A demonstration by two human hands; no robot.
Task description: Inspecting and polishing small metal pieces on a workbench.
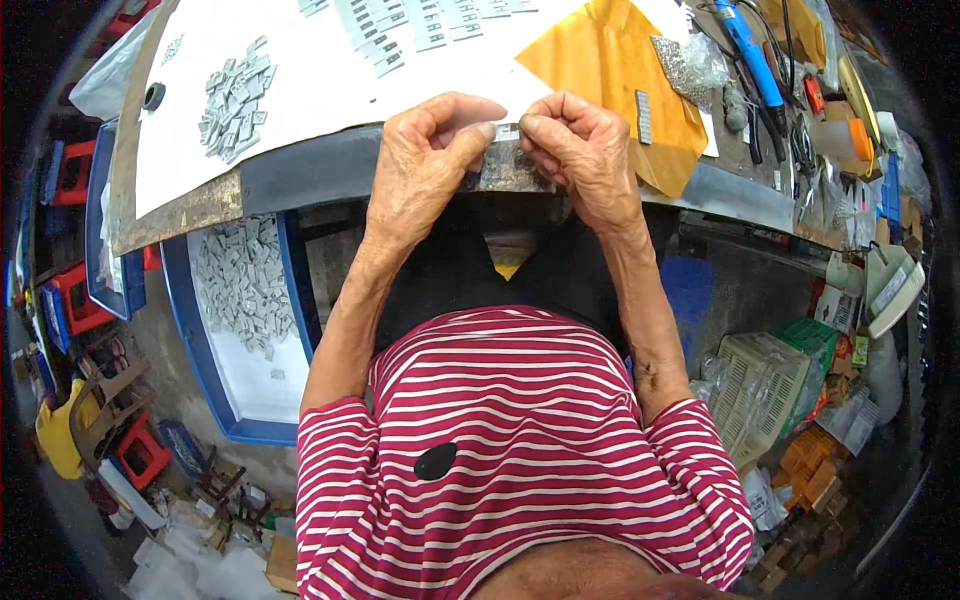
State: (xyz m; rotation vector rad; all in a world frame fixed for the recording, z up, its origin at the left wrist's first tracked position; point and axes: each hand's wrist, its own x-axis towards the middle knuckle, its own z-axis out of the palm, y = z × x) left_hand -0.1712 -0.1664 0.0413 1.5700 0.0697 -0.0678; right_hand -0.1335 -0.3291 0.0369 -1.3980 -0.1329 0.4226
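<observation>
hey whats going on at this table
A person has a small piece at the table edge, pinched in the right hand, with the left hand close beside it. Similar pieces lie in a pile at left and in rows farther back; more fill part of a blue tray below.

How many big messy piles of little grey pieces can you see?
2. One big pile is on the white sheet, at the upper left; the other pile is lower down, in the blue tray. More could be hidden.
</observation>
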